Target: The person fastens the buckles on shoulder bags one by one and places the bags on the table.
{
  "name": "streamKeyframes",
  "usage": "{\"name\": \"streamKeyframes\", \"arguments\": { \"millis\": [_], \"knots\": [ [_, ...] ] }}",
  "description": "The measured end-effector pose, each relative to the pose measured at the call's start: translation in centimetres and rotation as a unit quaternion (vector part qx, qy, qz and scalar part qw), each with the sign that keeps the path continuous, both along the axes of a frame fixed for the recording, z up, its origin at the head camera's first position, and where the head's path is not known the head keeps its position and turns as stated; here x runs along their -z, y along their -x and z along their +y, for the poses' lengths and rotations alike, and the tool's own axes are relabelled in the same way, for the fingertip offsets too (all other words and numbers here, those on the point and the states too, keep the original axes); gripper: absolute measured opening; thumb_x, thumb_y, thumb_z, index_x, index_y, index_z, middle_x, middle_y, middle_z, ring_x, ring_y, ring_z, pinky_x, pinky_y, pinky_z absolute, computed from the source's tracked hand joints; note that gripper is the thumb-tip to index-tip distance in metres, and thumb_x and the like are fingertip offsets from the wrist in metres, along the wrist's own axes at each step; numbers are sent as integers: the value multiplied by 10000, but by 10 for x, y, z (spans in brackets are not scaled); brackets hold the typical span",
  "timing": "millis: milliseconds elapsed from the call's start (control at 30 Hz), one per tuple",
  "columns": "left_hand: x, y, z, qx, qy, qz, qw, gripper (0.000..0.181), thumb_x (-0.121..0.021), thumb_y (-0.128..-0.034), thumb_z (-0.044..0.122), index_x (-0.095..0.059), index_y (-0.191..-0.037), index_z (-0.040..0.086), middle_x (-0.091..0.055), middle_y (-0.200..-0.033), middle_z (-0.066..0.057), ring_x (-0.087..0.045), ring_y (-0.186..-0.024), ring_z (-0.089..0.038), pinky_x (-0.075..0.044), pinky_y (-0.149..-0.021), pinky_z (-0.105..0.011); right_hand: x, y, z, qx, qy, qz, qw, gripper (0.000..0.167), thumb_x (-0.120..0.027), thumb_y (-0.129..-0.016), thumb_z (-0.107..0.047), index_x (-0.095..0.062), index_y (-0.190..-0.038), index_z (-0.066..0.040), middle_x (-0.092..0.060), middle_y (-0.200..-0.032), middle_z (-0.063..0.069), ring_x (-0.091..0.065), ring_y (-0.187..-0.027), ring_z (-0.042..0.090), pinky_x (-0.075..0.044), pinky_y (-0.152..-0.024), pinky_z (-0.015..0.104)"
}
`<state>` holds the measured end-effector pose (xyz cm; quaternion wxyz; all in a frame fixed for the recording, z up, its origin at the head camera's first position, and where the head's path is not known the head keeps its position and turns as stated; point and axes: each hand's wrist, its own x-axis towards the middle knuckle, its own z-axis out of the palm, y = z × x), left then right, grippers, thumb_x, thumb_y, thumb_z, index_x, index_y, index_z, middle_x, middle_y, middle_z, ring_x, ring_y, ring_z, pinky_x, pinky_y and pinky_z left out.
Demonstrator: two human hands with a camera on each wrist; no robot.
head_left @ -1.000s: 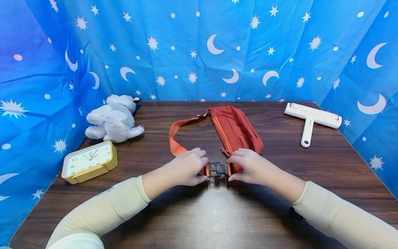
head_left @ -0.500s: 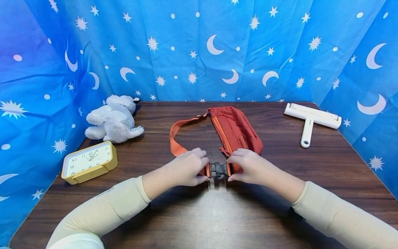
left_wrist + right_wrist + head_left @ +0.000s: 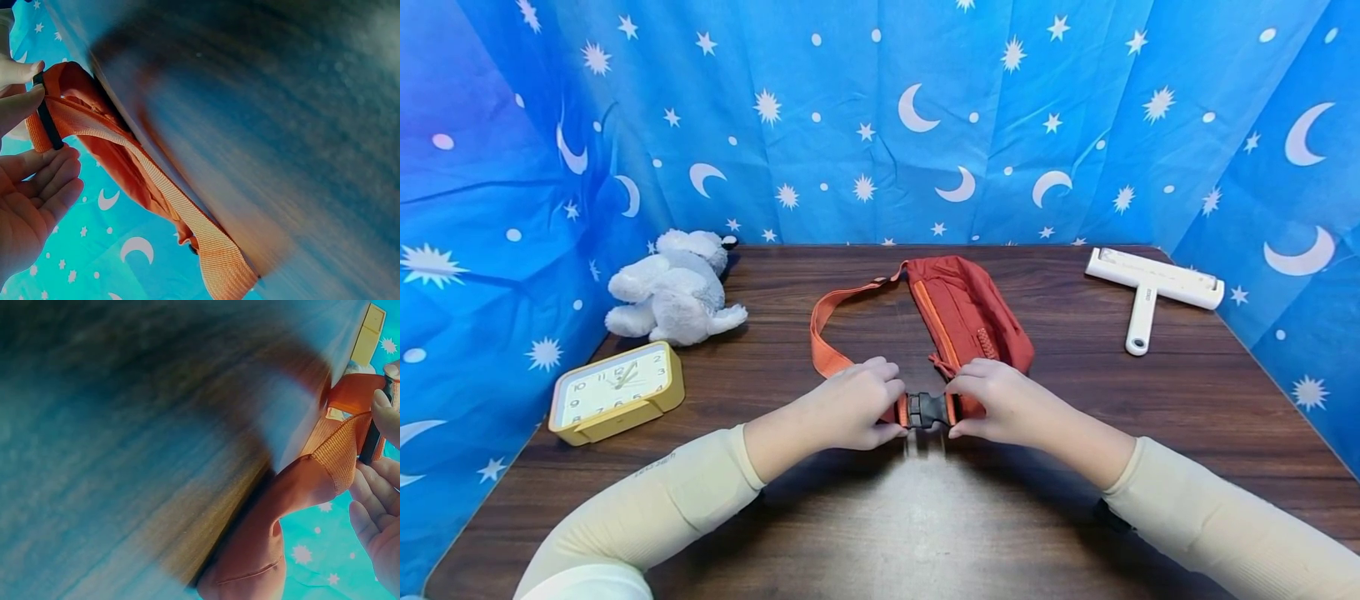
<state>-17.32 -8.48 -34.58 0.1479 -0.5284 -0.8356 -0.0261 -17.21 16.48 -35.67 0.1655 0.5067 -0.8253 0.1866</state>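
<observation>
A red waist bag (image 3: 966,308) lies on the table, its orange strap (image 3: 827,333) looping round to the left. The black buckle (image 3: 928,410) is joined, between the two hands. My left hand (image 3: 859,404) pinches the strap end at the buckle's left side, thumb below and fingers above. On the buckle's right side my right hand (image 3: 1000,402) pinches the other end the same way. In the left wrist view the fingers hold the black buckle edge (image 3: 49,119) with orange webbing (image 3: 187,206) hanging from it. The right wrist view shows the webbing (image 3: 340,453) beside the fingertips.
A grey and white plush toy (image 3: 677,287) lies at the back left, with a yellow clock (image 3: 617,392) in front of it. A white T-shaped roller (image 3: 1153,279) lies at the back right. A blue curtain (image 3: 850,125) surrounds the wooden table (image 3: 917,533).
</observation>
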Motion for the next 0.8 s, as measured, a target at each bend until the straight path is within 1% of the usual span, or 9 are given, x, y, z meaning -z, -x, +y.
{"name": "streamKeyframes", "arguments": {
  "millis": [200, 567, 800],
  "knots": [
    [-1, 0, 0, 57, -47, 64, 10000, 278, -733, -772, 315, -620, -852, 74, -486, -761, 8, -430, -677, -152, -370, -575, -275, -1, 0, 0, 51, -5, -34, 10000, 434, -869, -625, -266, -669, -925, -23, -614, -855, 28, -572, -786, 161, -481, -721, 347],
    [0, 0, 1, 52, -25, 196, 9998, 291, -727, -784, 329, -616, -854, 69, -501, -776, -5, -444, -691, -167, -384, -593, -289, 1, -1, 0, 90, 85, -55, 9999, 431, -867, -622, -278, -676, -919, -31, -608, -848, 22, -561, -786, 155, -474, -725, 342],
    [1, 0, 1, 35, -65, 271, 9996, 288, -723, -793, 334, -606, -840, 74, -486, -770, -4, -448, -693, -176, -388, -605, -301, 1, 0, 1, 84, 139, -172, 9997, 421, -857, -641, -273, -677, -934, -29, -612, -869, 24, -563, -803, 151, -478, -720, 334]
  ]
}}
